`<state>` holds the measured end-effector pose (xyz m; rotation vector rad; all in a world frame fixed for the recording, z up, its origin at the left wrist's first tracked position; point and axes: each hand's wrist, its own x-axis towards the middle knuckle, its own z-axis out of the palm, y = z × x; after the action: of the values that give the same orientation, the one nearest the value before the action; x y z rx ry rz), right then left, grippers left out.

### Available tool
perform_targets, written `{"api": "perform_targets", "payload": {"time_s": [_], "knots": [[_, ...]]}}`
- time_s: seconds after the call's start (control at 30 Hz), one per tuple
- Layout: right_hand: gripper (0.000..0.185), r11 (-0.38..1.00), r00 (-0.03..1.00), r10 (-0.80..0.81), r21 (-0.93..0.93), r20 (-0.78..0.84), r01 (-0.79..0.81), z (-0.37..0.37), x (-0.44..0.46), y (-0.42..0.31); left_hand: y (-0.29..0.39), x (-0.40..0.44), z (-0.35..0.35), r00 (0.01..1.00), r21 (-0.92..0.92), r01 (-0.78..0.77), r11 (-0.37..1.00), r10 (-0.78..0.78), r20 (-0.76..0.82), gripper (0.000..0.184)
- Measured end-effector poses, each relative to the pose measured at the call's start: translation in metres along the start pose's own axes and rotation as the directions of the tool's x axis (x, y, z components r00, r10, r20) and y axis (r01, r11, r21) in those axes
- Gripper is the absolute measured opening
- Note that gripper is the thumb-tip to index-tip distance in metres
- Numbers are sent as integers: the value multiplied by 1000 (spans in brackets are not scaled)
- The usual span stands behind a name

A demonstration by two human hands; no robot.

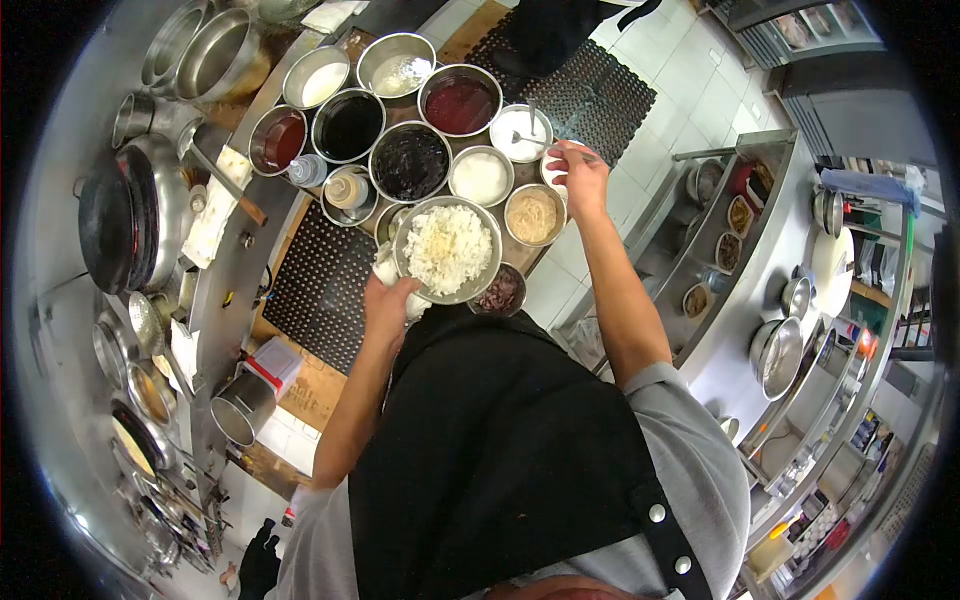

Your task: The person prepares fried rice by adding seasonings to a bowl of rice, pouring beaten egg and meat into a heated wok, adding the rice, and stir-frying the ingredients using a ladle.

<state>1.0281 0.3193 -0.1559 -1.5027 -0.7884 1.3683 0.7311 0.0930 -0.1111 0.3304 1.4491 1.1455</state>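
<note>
My left hand [386, 308] is closed on the rim of a metal bowl [401, 262] heaped with white rice [448, 246]. A white cloth [386, 270] shows beside those fingers, under the bowl. My right hand [580, 182] pinches the handle of a spoon [530, 139], whose head is over a bowl of white powder [508, 122]. A second utensil handle [532, 108] sticks up from that same bowl. Below my right hand, another white-filled bowl [552, 172] is partly hidden. Close by are a bowl of pale tan flakes [534, 216] and one of white grains [481, 177].
Pots of dark sauce [349, 125], black paste [410, 161] and red sauce [461, 101] crowd the stand. Squeeze bottles [347, 190] stand at its left. A steel stove counter [225, 290] with a wok [108, 220] runs along the left. Steel shelving [735, 260] is at right.
</note>
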Motion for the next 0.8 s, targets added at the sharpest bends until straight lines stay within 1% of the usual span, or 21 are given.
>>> {"api": "perform_targets", "payload": {"time_s": [0.03, 0.1, 0.17, 0.2, 0.23, 0.27, 0.3, 0.37, 0.4, 0.47, 0.53, 0.57, 0.63, 0.67, 0.7, 0.77, 0.8], "knots": [[26, 997, 1000, 12, 78, 4, -12, -8, -3, -3, 1, 3, 4, 1000, -4, -2, 1000, 2, 0, 56], [26, 997, 1000, 14, 81, -15, -13, -18, -17, -18, 4, 11, 13, 998, -34, -43, 999, 45, 49, 55], [25, 989, 1000, -2, 148, -20, 5, -29, -35, -31, 2, 22, 21, 996, -65, -40, 997, 45, 77, 55], [29, 991, 1000, -1, 131, 18, -2, -36, -45, -39, 2, 28, 27, 996, -74, -24, 997, 30, 86, 53], [29, 992, 1000, -8, 127, 21, 5, -40, -57, -46, 2, 32, 33, 996, -82, -8, 997, 15, 92, 52], [29, 987, 998, -11, 164, 69, -1, -42, -70, -54, 9, 31, 46, 998, -76, -37, 996, 40, 45, 49], [28, 980, 993, -15, 200, 118, -9, -44, -82, -62, 9, 35, 53, 998, -81, -43, 996, 47, 45, 49], [26, 978, 992, -26, 211, 122, 0, -43, -93, -69, 4, 46, 62, 989, -71, -82, 994, 90, 121, 48], [26, 970, 992, -20, 244, 121, -11, -45, -95, -68, -2, 54, 65, 987, -105, -58, 993, 73, 144, 51], [26, 960, 991, -18, 278, 129, -19, -46, -98, -72, -10, 59, 71, 987, -110, -71, 991, 86, 137, 53], [26, 921, 988, 35, 380, 148, -89, -46, -102, -80, -11, 56, 71, 987, -120, -73, 990, 89, 131, 57], [26, 920, 988, 34, 382, 150, -90, -50, -99, -80, -11, 48, 68, 987, -119, -75, 990, 90, 129, 57], [28, 952, 993, -55, 306, 103, 21, -59, -87, -75, -12, 31, 51, 993, -106, -51, 993, 61, 96, 57], [30, 965, 976, -217, -151, 4, 215, -62, -76, -62, -19, 21, 35, 991, -97, -55, 994, 66, 114, 52], [30, 966, 977, -214, -148, 1, 212, -62, -72, -54, -20, 8, 21, 991, -92, -54, 994, 64, 114, 52], [29, 910, 947, -302, -264, 105, 320, -49, -69, -41, -21, -18, -3, 1000, -39, -6, 999, 7, 6, 56], [26, 925, 948, -284, -219, 145, 310, -30, -76, -34, -25, -30, -17, 1000, -34, -1, 999, 1, 0, 56]]}}
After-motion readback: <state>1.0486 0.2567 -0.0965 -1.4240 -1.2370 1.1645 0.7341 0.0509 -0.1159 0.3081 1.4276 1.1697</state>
